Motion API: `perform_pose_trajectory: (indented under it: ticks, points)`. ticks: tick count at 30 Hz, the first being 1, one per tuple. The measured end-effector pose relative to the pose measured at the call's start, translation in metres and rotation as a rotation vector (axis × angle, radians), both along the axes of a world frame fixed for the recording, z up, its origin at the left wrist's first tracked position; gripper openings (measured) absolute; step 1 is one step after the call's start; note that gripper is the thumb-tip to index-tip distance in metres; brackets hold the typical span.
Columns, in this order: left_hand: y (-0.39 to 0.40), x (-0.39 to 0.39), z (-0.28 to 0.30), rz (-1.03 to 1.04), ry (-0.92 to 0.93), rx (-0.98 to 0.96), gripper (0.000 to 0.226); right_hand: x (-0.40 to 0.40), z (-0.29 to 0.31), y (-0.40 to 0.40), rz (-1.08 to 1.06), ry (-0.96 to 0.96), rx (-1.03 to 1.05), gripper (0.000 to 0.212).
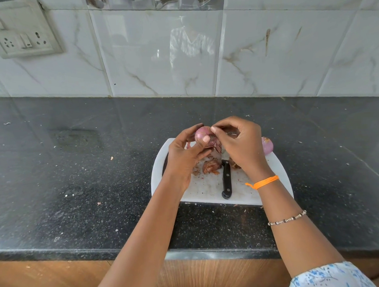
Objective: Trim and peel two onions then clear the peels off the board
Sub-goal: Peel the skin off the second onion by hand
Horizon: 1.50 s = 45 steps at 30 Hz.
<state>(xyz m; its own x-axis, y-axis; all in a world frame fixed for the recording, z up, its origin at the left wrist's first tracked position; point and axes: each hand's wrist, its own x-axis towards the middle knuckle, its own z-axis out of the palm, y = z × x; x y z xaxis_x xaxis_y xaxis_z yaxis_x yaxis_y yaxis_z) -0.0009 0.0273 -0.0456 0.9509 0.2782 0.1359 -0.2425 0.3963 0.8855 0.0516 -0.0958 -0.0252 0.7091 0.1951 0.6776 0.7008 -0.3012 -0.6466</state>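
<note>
The left hand [185, 152] gripped an onion [202, 137] above the board's [279, 168] far edge; the right hand [238, 146] pinched its skin (best drawn off in one strip, slowly, over the board).

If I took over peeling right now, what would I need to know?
Left hand holds the onion above the cutting board; right hand pinches its skin.
Second onion sits at the board's far right edge.
Knife lies on the board, beside loose peels.
Done: some skin is off.
Left: finish peeling, check the second onion, clear the peels.
</note>
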Motion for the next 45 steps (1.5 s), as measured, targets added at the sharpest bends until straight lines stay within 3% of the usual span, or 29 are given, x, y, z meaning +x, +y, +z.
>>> perform_pose_trajectory:
  ticks: [11, 16, 22, 24, 28, 31, 36, 43, 45]
  points:
    - [-0.001, 0.000, -0.001, 0.008, -0.054, 0.006, 0.030, -0.003, 0.001, 0.002, 0.045, 0.060, 0.067, 0.013]
    - [-0.002, 0.002, -0.001, -0.002, -0.072, -0.001, 0.031, 0.001, 0.001, 0.000, -0.001, 0.136, 0.161, 0.030]
    - [0.000, 0.003, -0.004, -0.032, -0.121, 0.005, 0.036, 0.002, -0.002, 0.000, 0.032, 0.179, 0.185, 0.023]
    - [0.000, 0.003, -0.004, -0.045, -0.127, -0.007, 0.035, 0.001, 0.002, -0.001, 0.137, 0.245, 0.158, 0.010]
    - [0.001, 0.004, -0.005, -0.078, -0.081, -0.037, 0.029, 0.000, 0.003, -0.005, 0.433, 0.340, 0.049, 0.034]
    - [0.002, 0.004, -0.006, -0.102, -0.061, 0.001, 0.030, 0.001, 0.003, -0.007, 0.462, 0.331, -0.018, 0.037]
    - [0.004, 0.004, -0.005, -0.129, -0.046, -0.033, 0.029, 0.003, 0.003, -0.007, 0.522, 0.427, 0.057, 0.029]
    - [-0.001, 0.004, -0.007, -0.130, -0.076, 0.050, 0.034, -0.001, -0.004, 0.006, 0.293, 0.330, 0.154, 0.005]
    - [-0.002, 0.005, -0.006, -0.122, -0.078, 0.087, 0.038, -0.001, -0.005, 0.008, 0.255, 0.338, 0.190, 0.007]
